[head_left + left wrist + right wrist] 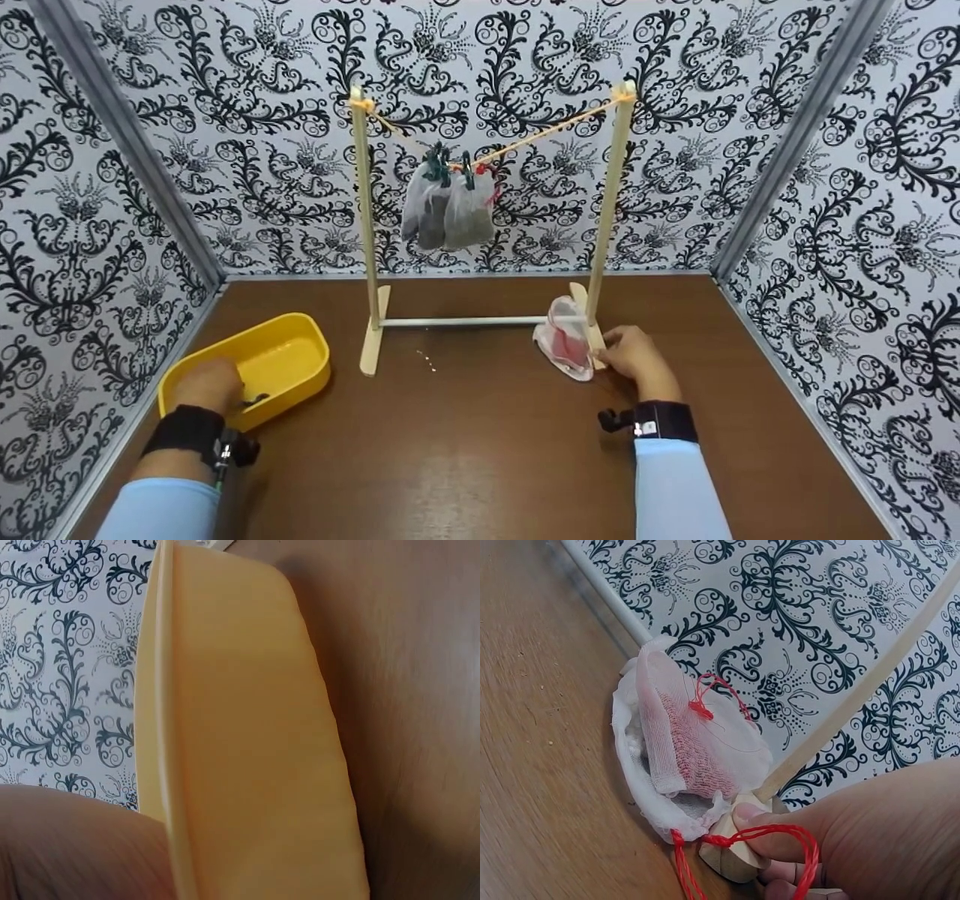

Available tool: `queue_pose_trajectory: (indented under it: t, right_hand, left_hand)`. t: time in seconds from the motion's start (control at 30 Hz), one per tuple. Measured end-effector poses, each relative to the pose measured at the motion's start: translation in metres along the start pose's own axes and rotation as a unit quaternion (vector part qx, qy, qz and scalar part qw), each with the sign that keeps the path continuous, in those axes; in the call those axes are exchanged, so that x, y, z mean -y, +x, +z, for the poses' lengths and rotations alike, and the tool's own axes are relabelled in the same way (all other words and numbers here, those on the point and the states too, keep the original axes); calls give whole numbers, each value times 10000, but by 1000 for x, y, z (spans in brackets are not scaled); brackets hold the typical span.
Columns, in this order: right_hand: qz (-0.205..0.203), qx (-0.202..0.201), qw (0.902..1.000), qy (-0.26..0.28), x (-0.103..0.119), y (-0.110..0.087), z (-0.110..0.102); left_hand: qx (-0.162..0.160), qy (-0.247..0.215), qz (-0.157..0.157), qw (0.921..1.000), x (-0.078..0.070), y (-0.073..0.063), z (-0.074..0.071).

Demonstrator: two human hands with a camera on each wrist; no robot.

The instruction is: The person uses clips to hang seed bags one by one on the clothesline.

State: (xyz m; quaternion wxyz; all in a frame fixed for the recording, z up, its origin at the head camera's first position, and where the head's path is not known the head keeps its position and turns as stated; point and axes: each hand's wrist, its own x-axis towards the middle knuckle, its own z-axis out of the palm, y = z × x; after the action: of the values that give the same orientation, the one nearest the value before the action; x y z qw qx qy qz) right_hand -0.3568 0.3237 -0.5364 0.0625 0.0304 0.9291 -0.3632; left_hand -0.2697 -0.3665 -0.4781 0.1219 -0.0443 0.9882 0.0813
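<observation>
My left hand reaches down into a yellow plastic basin, its fingers hidden behind the wall; a small dark clip lies beside it. My right hand grips the front end of the right wooden foot of a small clothesline stand, thumb on top and fingers at the side. Against that foot leans a white mesh drawstring bag with a reddish mesh piece in it. Its red cord loops over my thumb.
The stand has two wooden posts and a white crossbar. White mesh bags hang by dark green clips from its sagging orange cord. Small pale crumbs lie on the brown table. Patterned walls enclose it.
</observation>
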Motion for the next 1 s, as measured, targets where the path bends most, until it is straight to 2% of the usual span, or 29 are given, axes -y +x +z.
queue_pose_trajectory:
  t: [0.1,0.3,0.47,0.57,0.67,0.77,0.87,1.0]
  right_hand:
    - [-30,2,10000,34,-1,0,0]
    - [-35,27,10000,74,-1,1,0]
    - [-165,-41,9998,73,-1,0,1]
    - [-216,-51,9997,72,-2,1,1]
    - [-213,-11,9998,65,-1,1,0]
    - [-192,34,9998,58,0,1,0]
    - [-146,63,9999,48,0,0,-1]
    - [-62,113,9999,106,0,-1,-2]
  left_hand:
    - [-114,151,-58,9998,5,2,2]
    - [-186,93,-290,9994,10,5,5]
    - [-584,2,-84,9983,22,17,18]
    - [-681,-101,-89,9976,22,18,19]
    - [-499,-528,-400,9966,13,13,9]
    - [-705,-1082,-562,9900,-1,10,-2]
    - [-1305,-1527,-449,9786,-22,8,-12]
    - [-2309,-1808,-91,9560,-61,6,-22]
